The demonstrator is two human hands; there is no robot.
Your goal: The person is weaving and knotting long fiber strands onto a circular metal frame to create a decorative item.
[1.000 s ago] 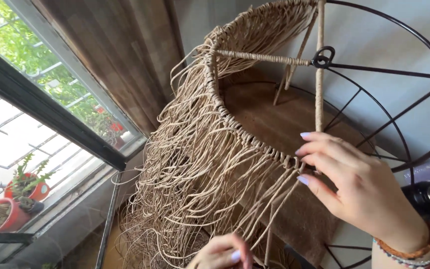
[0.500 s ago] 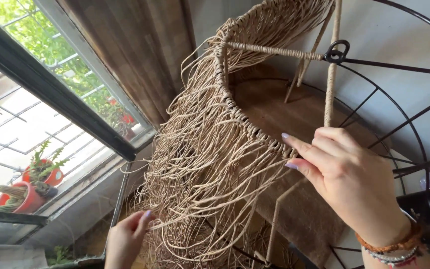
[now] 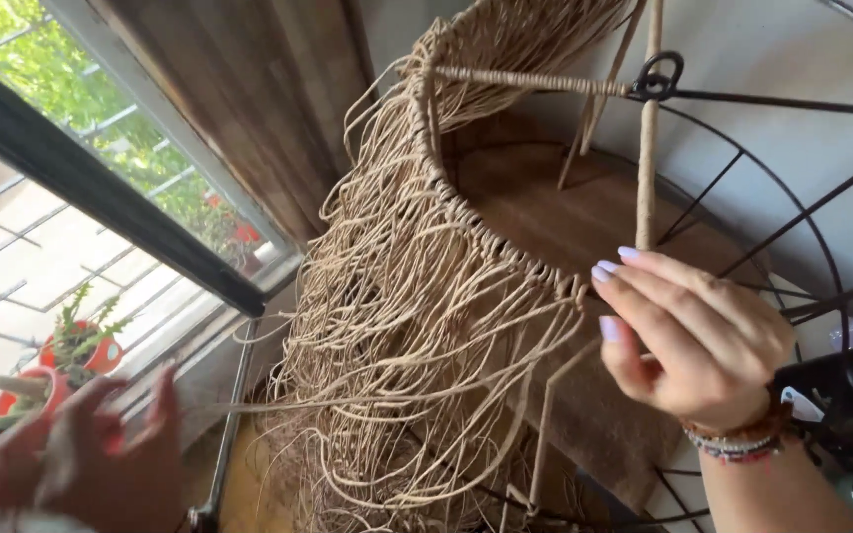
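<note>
Raffia cord fringe (image 3: 397, 345) hangs in long loose strands from a dark wire lampshade frame (image 3: 802, 104), knotted in a tight row along the curved lower ring (image 3: 486, 237); the bare part of the frame runs off to the right, and a vertical strut (image 3: 649, 168) is already wrapped in the same cord.

From the head view, the right hand (image 3: 693, 341) sits at the end of the knotted row, fingers curled together and pinching at the last knot on the ring, thumb tucked beneath. The left hand (image 3: 91, 464) is low at the left, blurred, well apart from the frame; its fingers look spread, and a single strand (image 3: 278, 405) runs taut from the fringe toward it, though the blur hides whether it is actually pinched.

To do this well, the knot should be held firm against the wire while the strand is drawn tight, and seated touching its neighbour so no metal shows. Pulling straight along the strand should keep it from tangling in the hanging loops. A potted cactus (image 3: 76, 345) stands outside the window (image 3: 61, 188).
</note>
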